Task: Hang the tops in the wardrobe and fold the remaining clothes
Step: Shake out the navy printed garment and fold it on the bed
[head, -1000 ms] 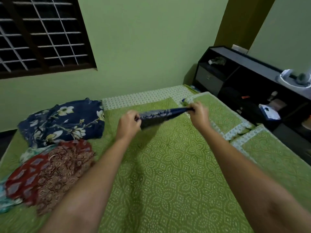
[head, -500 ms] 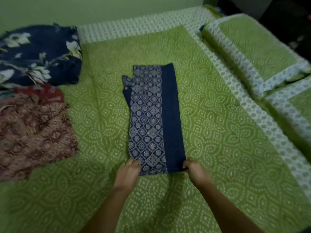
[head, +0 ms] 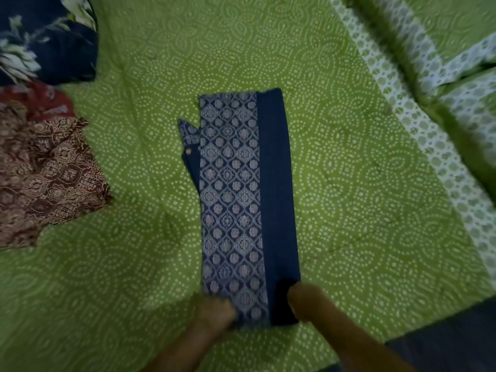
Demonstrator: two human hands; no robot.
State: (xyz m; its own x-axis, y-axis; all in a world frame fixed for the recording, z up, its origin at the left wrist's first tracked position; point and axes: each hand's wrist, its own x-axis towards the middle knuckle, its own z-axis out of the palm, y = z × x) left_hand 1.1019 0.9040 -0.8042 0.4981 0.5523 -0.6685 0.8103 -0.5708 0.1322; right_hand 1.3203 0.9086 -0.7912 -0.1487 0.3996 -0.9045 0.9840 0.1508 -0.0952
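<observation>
A navy garment (head: 241, 200) with a pale lattice print and a plain navy strip along its right side lies flat on the green bedspread (head: 349, 183), folded into a long narrow strip. My left hand (head: 214, 314) grips its near left corner. My right hand (head: 303, 299) grips its near right corner. Both hands are blurred, so the fingers' exact lie is unclear.
A maroon patterned garment (head: 45, 178) lies crumpled at the left, with a navy floral garment (head: 45, 41) behind it. Two green pillows with white borders (head: 456, 49) sit at the upper right. The bed's near edge shows at the lower right.
A second ago both hands held the garment bunched up in the air. It then came down flat on the bed, and the view has moved closer over it.
</observation>
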